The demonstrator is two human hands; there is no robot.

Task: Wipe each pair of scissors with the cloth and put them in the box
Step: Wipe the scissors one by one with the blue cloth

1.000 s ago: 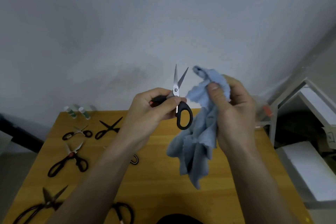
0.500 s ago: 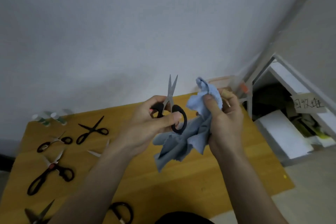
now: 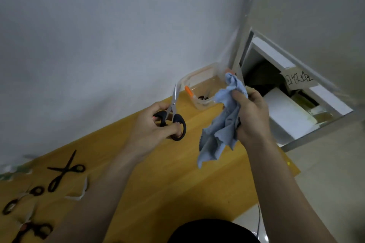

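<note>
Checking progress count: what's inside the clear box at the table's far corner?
Through the clear box wall, one dark handle loop shows, likely scissors. The blue cloth in the right hand covers the box's right side, so a full count isn't possible.

One head-worn view, close above the table (image 3: 177, 173) (tilted, left edge seemingly blurred), facing its far-right corner.
</note>
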